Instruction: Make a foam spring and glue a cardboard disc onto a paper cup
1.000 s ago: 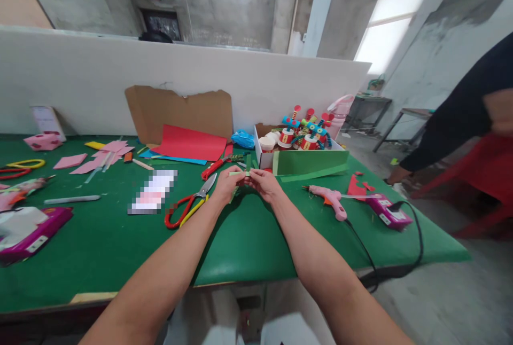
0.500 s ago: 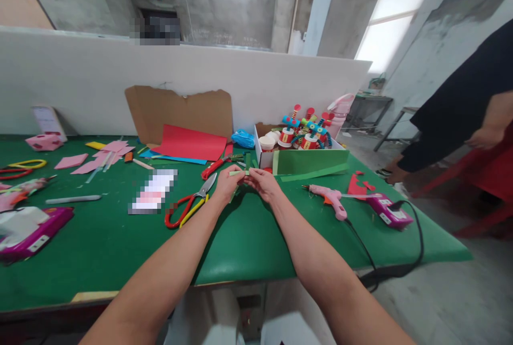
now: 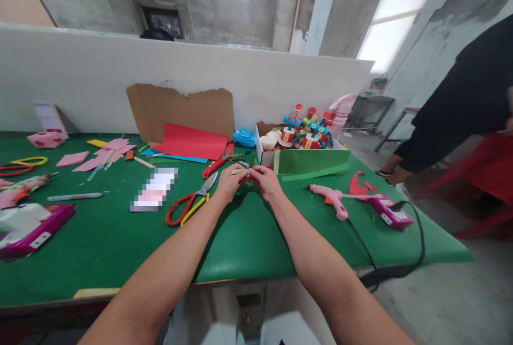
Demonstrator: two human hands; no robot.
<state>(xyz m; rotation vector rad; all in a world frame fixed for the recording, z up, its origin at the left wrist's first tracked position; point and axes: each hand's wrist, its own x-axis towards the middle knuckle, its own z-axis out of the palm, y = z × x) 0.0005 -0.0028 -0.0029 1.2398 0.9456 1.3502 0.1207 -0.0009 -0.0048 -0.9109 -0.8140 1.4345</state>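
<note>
Both hands meet above the middle of the green table, working on green paper strips [image 3: 252, 161]. My left hand [image 3: 230, 182] is closed, pinching a strip whose pale green end sticks out to the left. Fingertips of my right hand [image 3: 264, 180] pinch the same strips from the other side. One darker strip points up between the hands; how the strips join is hidden by the fingers. Left of my left hand lie scissors [image 3: 193, 198] with red and yellow handles. Just behind the hands is a red-handled tool [image 3: 216, 165] beside a dark green paper spring [image 3: 237, 156].
A box [image 3: 259, 147] behind holds several paper-cup figures [image 3: 310, 134], with green paper [image 3: 312, 162] at its front. To the right are a pink glue gun [image 3: 331, 197], its cable and a purple power strip [image 3: 390, 211]. Red paper [image 3: 195, 141] leans at the back. A person [image 3: 460, 88] stands right.
My hands stay in nearly the same place, with the fingers slightly shifted on the green strips. The upright strip has moved a little to the right. The person's hand at right has drawn back.
</note>
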